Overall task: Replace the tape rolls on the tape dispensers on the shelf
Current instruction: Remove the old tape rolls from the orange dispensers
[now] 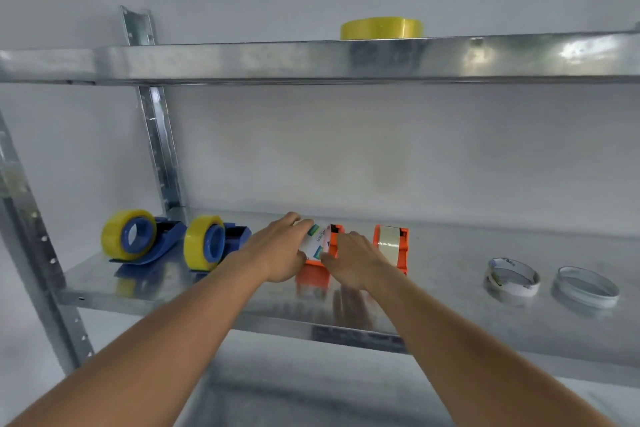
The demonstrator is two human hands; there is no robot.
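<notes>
Hands: left (pixel 280 250), right (pixel 353 262) both gripping white roll (pixel 317 241) | in orange dispenser (pixel 313 272)

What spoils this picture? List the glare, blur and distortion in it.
Head view: glare streaks the upper shelf edge; the lower shelf mirrors the orange dispenser and right hand as smears. Wide-angle bending tilts the left upright. Soft focus overall; the label print on the roll under the left hand is unreadable.

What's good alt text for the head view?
Both hands, left hand and right hand, grip a white tape roll at an orange dispenser on a metal shelf, between two blue dispensers and another orange one.
</notes>
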